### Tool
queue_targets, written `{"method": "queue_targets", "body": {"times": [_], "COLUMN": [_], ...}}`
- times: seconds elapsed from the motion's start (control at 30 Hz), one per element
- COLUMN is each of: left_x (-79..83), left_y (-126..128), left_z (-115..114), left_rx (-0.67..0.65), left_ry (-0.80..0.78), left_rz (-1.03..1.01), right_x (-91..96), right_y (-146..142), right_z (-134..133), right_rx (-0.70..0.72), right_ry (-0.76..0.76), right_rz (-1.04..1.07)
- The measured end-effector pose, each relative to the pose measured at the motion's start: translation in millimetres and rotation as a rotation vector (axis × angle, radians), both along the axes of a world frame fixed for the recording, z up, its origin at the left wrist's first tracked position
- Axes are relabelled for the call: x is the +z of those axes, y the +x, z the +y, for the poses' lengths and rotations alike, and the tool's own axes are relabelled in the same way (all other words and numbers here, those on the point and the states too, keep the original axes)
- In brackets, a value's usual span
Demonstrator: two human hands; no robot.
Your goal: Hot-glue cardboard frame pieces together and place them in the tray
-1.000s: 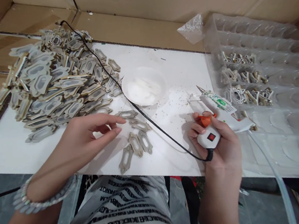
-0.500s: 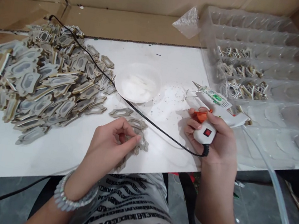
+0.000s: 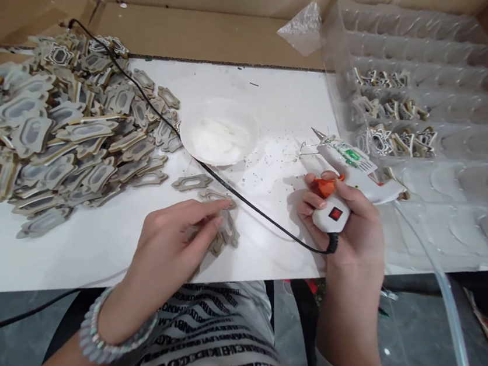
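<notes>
My right hand (image 3: 353, 231) is wrapped round a white hot glue gun (image 3: 347, 159), fingers at its orange trigger. The gun lies tilted with its metal nozzle towards the upper left, and a clear glue stick (image 3: 453, 315) trails from its back. My left hand (image 3: 181, 231) is over a few grey frame-shaped pieces (image 3: 229, 228) near the table's front edge. Its index finger is stretched out over one piece, with the thumb apart from it; the other fingers are partly hidden. Another grey piece (image 3: 192, 182) lies flat just beyond this hand.
A large heap of similar pieces (image 3: 63, 121) covers the left side. A white bowl (image 3: 248, 142) stands in the middle, with a black cord (image 3: 250, 202) running in front of it to the gun. At right is a clear compartment tray (image 3: 461, 172) with several patterned pieces in it.
The thumb and index finger of my left hand have parted from a pinch, and the index finger now reaches forward. My right hand keeps its hold on the glue gun. The view has shifted slightly.
</notes>
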State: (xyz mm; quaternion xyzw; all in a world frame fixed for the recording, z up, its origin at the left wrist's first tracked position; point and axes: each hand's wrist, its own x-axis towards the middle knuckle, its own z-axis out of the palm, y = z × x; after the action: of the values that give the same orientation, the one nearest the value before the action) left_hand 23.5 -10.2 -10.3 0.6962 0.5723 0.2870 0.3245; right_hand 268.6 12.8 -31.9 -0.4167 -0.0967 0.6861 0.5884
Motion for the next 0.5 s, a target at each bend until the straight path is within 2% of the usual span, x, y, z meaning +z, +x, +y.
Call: {"method": "queue_targets", "body": {"times": [0.13, 0.33, 0.5], "left_x": [3.0, 4.5, 2.8], "left_y": [-0.5, 1.4, -2.9], "left_z": [0.2, -1.2, -0.3], "left_rx": [-0.034, 0.068, -0.014], "left_ry": [0.008, -0.161, -0.172], "left_rz": [-0.017, -0.054, 0.023], "right_x": [-1.6, -5.8, -7.4], "right_y": [2.0, 5.7, 6.5], "right_z": [-0.1, -0.5, -1.3], "right_rx": [0.018, 0.056, 0.075], "right_ry": [0.012, 0.043, 0.088], "right_rz": [-0.009, -0.024, -0.060]}}
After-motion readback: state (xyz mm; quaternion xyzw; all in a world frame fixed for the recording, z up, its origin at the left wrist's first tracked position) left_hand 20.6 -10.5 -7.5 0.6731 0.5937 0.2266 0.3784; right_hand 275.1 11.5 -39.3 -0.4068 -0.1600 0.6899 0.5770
